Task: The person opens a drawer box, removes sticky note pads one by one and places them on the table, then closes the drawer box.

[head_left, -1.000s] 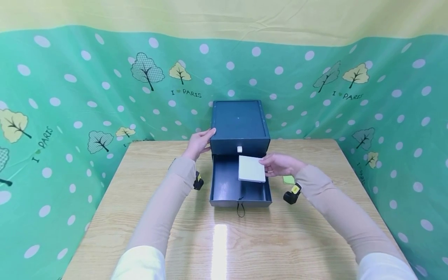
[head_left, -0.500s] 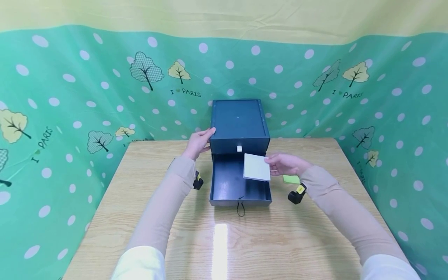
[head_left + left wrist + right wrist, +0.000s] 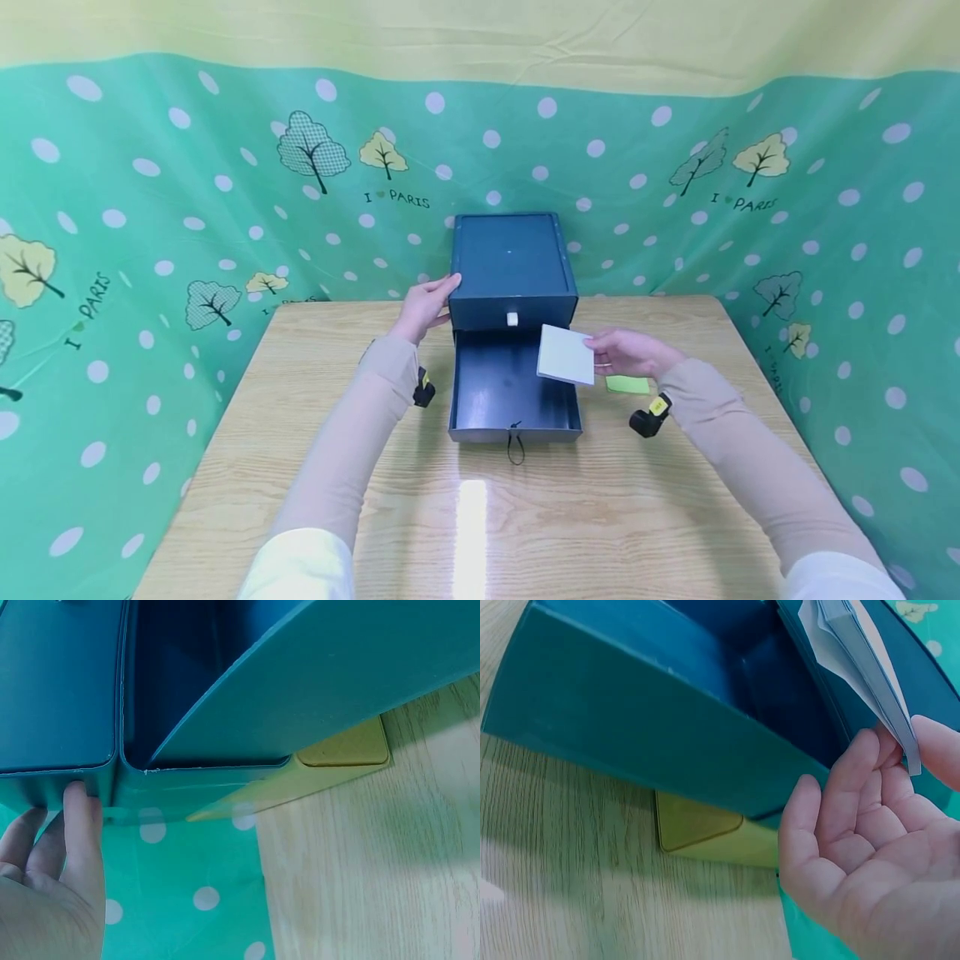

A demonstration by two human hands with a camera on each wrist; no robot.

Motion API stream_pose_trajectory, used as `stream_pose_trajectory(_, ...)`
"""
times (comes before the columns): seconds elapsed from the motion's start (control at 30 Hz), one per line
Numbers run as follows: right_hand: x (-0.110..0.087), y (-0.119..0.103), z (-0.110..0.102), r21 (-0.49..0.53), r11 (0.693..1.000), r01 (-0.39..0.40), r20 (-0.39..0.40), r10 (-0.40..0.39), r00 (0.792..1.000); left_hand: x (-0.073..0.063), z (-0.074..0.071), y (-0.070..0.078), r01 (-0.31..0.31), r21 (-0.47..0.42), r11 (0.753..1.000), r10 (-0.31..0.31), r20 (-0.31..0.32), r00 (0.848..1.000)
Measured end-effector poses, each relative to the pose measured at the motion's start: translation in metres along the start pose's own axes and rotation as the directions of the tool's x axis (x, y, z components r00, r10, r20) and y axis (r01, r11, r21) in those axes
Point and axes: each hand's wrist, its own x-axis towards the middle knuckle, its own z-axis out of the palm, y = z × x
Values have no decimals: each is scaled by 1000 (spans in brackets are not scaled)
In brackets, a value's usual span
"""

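A dark blue drawer cabinet (image 3: 510, 254) stands at the back of the table, its lower drawer (image 3: 487, 392) pulled out. My left hand (image 3: 426, 308) touches the left side of the upper part near its front corner. In the left wrist view, the fingers (image 3: 82, 832) are nearly straight against that side. My right hand (image 3: 630, 352) pinches a square white notepad (image 3: 565, 355) by its right edge, between thumb and fingers. The pad is tilted above the right part of the drawer. Seen edge-on in the right wrist view, the pad (image 3: 866, 664) has its sheets slightly fanned.
A flat light-green piece (image 3: 628, 384) lies on the table right of the drawer. A black cord loop (image 3: 516, 447) hangs at the drawer's front; the upper drawer has a white knob (image 3: 512, 318). Under the open drawer shows a yellow box-like part (image 3: 349, 746). A dotted green curtain (image 3: 225, 167) surrounds the table.
My right hand has moved to the right with the notepad, from over the drawer's middle toward its right side. More of the light-green piece shows. The left hand has stayed in place.
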Motion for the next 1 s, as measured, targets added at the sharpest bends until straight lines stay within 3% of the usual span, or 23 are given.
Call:
stream_pose_trajectory(0.27,-8,10,-17,56,998,17,13,-17,1000,0,1,-2,-25,15,1000,26,-11,1000)
stream_pose_trajectory(0.8,-23,40,-40,85,996,23,11,-24,1000,0,1,-3,-21,13,1000,22,-32,999)
stream_pose_trajectory(1.0,-28,57,-49,139,990,19,54,-27,998,2,1,-3,-21,16,1000,22,-26,999)
